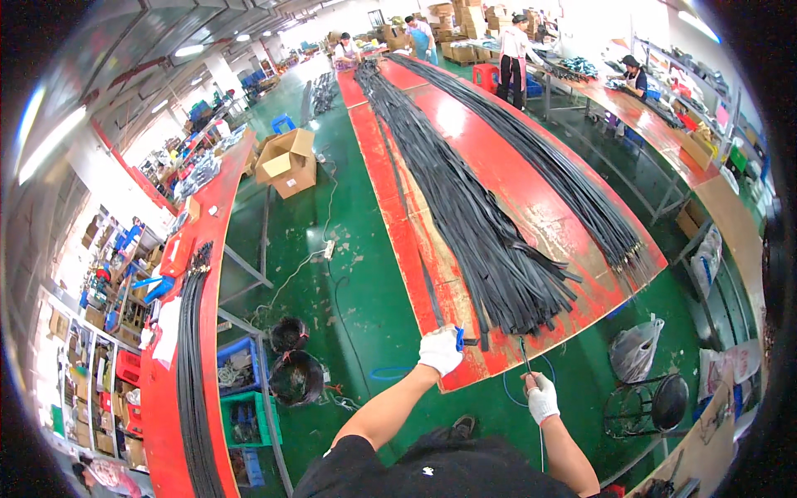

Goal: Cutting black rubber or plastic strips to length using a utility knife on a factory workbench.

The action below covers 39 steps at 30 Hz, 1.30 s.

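My left hand (440, 350), in a white glove, is closed at the near left corner of the long red table (465, 378). A small blue tool (459, 338) with a dark tip pointing right shows at its fingers. A single black strip (429, 286) runs along the table edge up to this hand. My right hand (541, 398), also gloved in white, is closed just off the table's near edge on a thin dark cable (525, 355). The cable reaches up to the large bundle of flat black sleeves (490, 241), and a pale length hangs below my hand.
A second bundle of black cables (581, 191) lies along the table's right side. Black cables (193, 373) also cover a red bench at left. A cardboard box (286, 162) and dark buckets (296, 378) stand on the floor. At right is a round stool (668, 402). Several people work farther off.
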Available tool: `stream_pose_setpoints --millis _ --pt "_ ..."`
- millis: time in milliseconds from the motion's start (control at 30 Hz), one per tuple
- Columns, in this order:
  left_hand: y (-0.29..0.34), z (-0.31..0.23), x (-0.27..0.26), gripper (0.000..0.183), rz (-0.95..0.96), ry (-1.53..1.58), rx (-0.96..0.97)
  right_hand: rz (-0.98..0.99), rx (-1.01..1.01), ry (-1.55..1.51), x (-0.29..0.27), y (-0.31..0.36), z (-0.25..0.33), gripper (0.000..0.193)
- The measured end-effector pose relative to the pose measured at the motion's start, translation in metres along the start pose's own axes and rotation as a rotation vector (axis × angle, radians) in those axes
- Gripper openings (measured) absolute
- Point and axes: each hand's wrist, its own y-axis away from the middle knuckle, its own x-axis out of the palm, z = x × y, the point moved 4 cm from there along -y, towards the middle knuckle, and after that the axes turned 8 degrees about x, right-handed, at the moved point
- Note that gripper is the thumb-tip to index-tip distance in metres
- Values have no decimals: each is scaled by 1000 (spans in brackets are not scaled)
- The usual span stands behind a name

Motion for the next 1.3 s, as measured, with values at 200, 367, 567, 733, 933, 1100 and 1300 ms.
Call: stream_pose_setpoints --millis 200,367,567,733,933,1100,1300 --pt "1 -39 -73 32 -308 0 136 -3 0 27 -4 -6 -6 20" --pt "-2 -44 -74 33 -216 -12 131 28 -9 34 4 -11 -12 20" --pt "5 -15 -5 28 -13 -7 98 15 9 -39 2 -4 -13 20" --pt "16 -18 30 22 55 22 154 -5 32 -23 -1 2 -4 21" --pt "15 -32 32 21 104 35 203 -27 5 25 -1 -7 -15 22" --pt "21 -20 57 23 147 17 191 22 54 -10 9 -5 -18 21" --pt "24 -14 72 22 123 26 194 -8 14 -54 16 -9 -27 18"
